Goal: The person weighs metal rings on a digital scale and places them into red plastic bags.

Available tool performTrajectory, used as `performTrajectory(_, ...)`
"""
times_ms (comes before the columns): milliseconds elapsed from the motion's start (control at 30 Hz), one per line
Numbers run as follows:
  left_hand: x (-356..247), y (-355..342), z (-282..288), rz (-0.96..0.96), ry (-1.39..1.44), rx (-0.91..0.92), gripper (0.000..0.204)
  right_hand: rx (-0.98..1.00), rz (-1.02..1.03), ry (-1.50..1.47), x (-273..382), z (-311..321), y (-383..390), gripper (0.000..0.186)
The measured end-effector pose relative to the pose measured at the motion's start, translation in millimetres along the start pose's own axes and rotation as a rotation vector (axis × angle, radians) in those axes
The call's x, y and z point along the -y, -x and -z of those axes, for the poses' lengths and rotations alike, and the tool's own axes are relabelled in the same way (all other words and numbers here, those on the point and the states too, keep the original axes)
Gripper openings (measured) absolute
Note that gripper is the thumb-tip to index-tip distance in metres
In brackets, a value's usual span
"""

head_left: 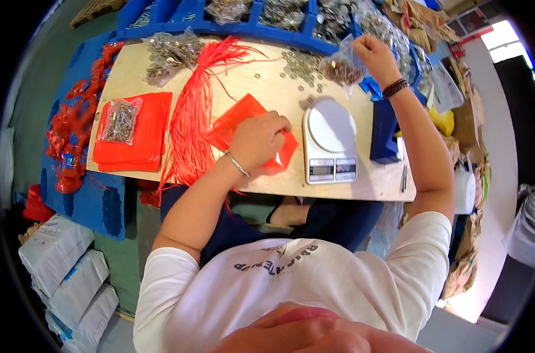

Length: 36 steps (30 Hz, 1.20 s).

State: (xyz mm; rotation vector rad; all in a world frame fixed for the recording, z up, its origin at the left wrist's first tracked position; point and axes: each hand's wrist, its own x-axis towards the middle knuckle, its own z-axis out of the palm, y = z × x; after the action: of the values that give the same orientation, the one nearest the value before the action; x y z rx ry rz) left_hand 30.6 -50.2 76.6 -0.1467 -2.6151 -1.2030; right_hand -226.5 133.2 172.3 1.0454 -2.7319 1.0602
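My left hand (258, 141) is closed on a red plastic bag (237, 117) that lies on the wooden table in front of me. Raised at the far right, my right hand (374, 57) is closed on the top of a clear plastic bag (341, 69) with small brownish metal parts inside. Between the hands and nearer to me stands a white kitchen scale (331, 132) with a bare round plate. Loose metal washers (303, 69) are spread beyond it, beside the clear bag.
Left of my left hand hangs a bundle of red strings (191, 117). Farther left, a clear bag of screws (121, 120) rests on stacked red bags (153, 135). Blue bins (256, 26) of metal parts line the back. A dark blue box (385, 138) stands right of the scale.
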Motion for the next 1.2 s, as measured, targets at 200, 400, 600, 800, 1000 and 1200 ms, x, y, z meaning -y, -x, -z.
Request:
performTrajectory(200, 1.4, -1.3, -8.4, -0.055, 0.018, -0.059, 0.012, 0.188, -0.095, 0.223, -11.5, -21.6, 112.6, 0.017)
performTrajectory(400, 6.4, 2.2, -11.7, -0.049, 0.03, -0.097, 0.012, -0.328, -0.122, -0.054, -31.8, -37.8, 174.1, 0.015)
performTrajectory(600, -1.9, 6.0, -12.7, -0.079, 0.027, -0.095, 0.014, -0.549, -0.516, -0.547, -83.0, -52.4, 260.7, 0.011)
performTrajectory(800, -8.6, 8.0, -13.9, 0.002, 0.013, -0.148, 0.015, -0.667, -0.521, -0.888, -80.6, -75.0, 288.3, 0.007)
performTrajectory(1000, -7.4, 9.0, -13.6, -0.013, -0.18, -0.146, 0.022, -0.659, -0.554, -0.91, -75.7, -71.8, 281.1, 0.008)
performTrajectory(1200, -11.4, 8.2, -13.0, -0.006, -0.146, -0.021, 0.026, -0.478, -0.255, -0.339, -74.1, -53.1, 237.5, 0.031)
